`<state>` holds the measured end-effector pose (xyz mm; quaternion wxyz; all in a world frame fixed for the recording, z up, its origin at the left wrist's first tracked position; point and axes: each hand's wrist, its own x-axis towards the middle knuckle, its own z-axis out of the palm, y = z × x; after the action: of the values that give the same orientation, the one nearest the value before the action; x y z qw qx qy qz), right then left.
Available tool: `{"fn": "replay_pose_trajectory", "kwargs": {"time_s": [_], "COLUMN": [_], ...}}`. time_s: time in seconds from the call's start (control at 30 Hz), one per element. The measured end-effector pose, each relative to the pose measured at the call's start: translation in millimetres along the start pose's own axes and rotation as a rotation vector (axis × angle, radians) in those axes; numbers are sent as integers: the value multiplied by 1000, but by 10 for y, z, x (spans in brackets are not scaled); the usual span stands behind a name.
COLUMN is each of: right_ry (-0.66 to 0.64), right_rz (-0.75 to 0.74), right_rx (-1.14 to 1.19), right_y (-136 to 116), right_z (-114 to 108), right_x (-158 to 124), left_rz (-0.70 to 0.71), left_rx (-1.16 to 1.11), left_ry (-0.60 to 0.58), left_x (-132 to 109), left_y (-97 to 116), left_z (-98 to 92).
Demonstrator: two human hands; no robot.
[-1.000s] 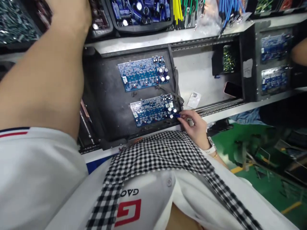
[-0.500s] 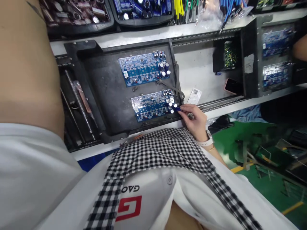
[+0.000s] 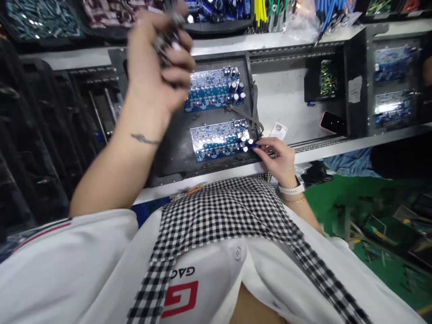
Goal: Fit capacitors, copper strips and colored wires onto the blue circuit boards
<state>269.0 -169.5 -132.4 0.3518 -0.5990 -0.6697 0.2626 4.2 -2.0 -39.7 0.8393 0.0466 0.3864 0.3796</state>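
Observation:
My left hand [image 3: 160, 58], blurred by motion, is raised over the left end of the far circuit board [image 3: 216, 85]. Its fingers curl round a handful of dark, shiny capacitors [image 3: 167, 45]. At the right end of the near circuit board [image 3: 219, 139], my right hand [image 3: 278, 157] pinches a blue capacitor [image 3: 254, 146] between thumb and forefinger, beside several upright ones on that corner. Both blue boards lie in a black tray [image 3: 175, 157]. The left end of the far board is hidden behind my left hand.
Along the back stand bins of maroon capacitors [image 3: 111, 13], blue capacitors [image 3: 216, 11] and small greenish parts [image 3: 42, 20]. A strap [image 3: 255, 103] lies at the tray's right edge. Further right are a label [image 3: 278, 130], a phone [image 3: 332, 122] and another tray with boards [image 3: 391, 105].
My left hand has come back into view with dark capacitors in its grip; before, only its arm showed at the left. My right hand stays at the near board's corner.

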Motion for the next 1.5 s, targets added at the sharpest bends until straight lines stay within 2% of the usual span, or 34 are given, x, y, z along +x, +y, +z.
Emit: {"fn": "replay_pose_trajectory", "kwargs": {"time_s": [0.07, 0.13, 0.2, 0.3, 0.43, 0.7, 0.83, 0.97, 1.1, 1.17, 1.27, 1.33, 1.4, 1.5], "right_ry": [6, -7, -21, -26, -34, 7, 59, 9, -181, -224, -225, -281, -347, -388], "right_rz": [-28, -47, -47, -21, -21, -207, -260, -242, -328, -373, -374, -389, -389, -369], "right_rx": [-52, -75, -58, -4, -34, -283, -434, -359, -280, -353, -480, -514, -521, -497], "right_y": [-8, -10, 4, 39, 46, -46, -106, -427, -862, -919, -751, -571, -432, -359], "right_z": [8, 0, -18, -44, -65, 37, 132, 75, 35, 109, 317, 455, 543, 567], "right_x": [-5, -9, -11, -12, -13, -85, -167, -92, 261, 551, 1045, 1317, 1485, 1568], "left_rz": [18, -86, -163, -194, -188, -149, -206, -237, -176, -127, -45, 7, 39, 42], "left_rx": [80, 146, 168, 164, 141, 138, 100, 65, 107, 129, 169, 190, 188, 151], "left_ry": [-73, -105, -132, -158, -162, -166, -159, -149, -136, -117, -59, -15, 15, 36], "left_x": [-145, -255, -340, -423, -456, -472, -475, -491, -511, -508, -482, -464, -452, -442], "left_y": [-406, -731, -965, -1165, -1270, -1349, -1337, -1314, -1249, -1167, -996, -888, -809, -738], "left_z": [-65, -165, -288, -452, -552, -596, -602, -573, -512, -512, -596, -685, -761, -805]}}
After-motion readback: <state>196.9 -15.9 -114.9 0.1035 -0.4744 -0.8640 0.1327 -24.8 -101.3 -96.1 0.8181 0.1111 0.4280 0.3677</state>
